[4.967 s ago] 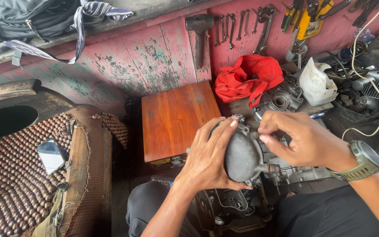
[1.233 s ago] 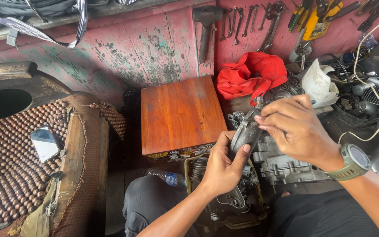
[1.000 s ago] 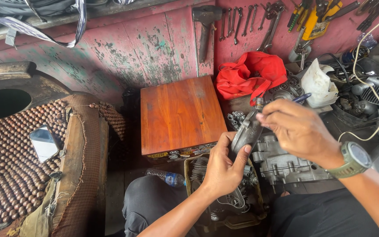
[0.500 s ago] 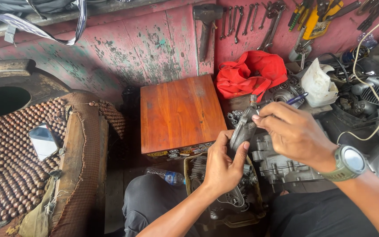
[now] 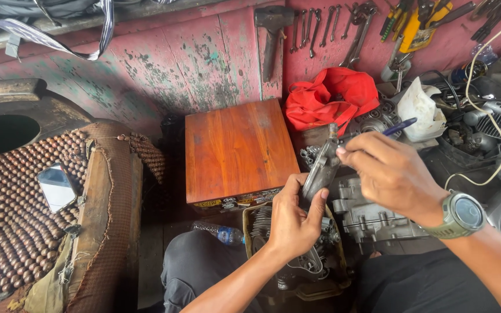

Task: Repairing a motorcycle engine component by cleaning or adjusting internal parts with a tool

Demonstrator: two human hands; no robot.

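Both hands work a grey metal engine cover (image 5: 320,171) above the engine block (image 5: 372,211).

The left hand (image 5: 294,217) grips the cover's lower end; the right hand (image 5: 392,174) closes on its top while pinching a blue pen (image 5: 400,126). Five seconds ago the cover faced the camera broadside; now it stands edge-on, nearly upright. It sits just right of the wooden box (image 5: 236,150), whose front edge carries a strip of yellow and white stickers, with little free room between box and engine parts. A red cloth (image 5: 331,98) lies behind, and a plastic bottle (image 5: 221,233) with a blue label lies below the box.
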